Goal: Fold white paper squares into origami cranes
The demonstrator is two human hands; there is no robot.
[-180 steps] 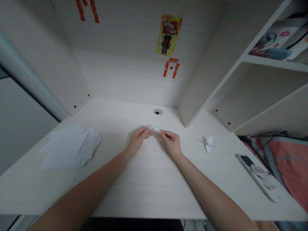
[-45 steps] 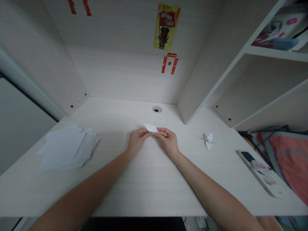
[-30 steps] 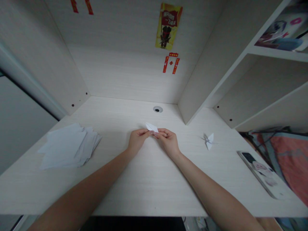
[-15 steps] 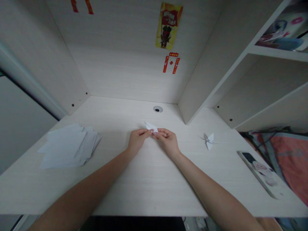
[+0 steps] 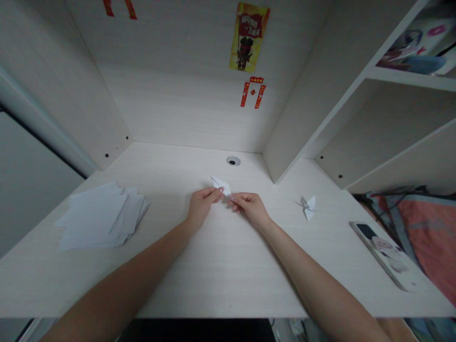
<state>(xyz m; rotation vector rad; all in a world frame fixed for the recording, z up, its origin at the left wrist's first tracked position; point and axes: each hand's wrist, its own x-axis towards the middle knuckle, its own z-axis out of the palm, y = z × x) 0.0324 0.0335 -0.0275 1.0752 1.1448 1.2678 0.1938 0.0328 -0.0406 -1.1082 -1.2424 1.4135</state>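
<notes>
View: head camera, looking down at a pale wood-grain desk that spans the lower half of the frame.
Folded paper: a small white folded piece of paper, just above the centre-bottom of the frame, held between both hands, its pointed end aimed to the upper left.
Left hand: at centre, the left hand pinches the paper's lower edge between thumb and fingers.
Right hand: just right of centre, the right hand has thumb and forefinger pressed together at the paper's lower right end; the other fingers curl beneath.
Paper stack: loose white sheets, fanned unevenly, at left.
Origami crane: a white origami crane on the desk at right, well apart from the right hand.
Phone: at lower right, a phone lies back up, with stickers on its case.
Grommet: a round cable grommet in the desk, above the hands.
Back panel: a yellow-and-red packet-shaped sticker at upper centre, small red couplet strips just below.
Right edge: coral-and-grey fabric beside the desk.
</notes>
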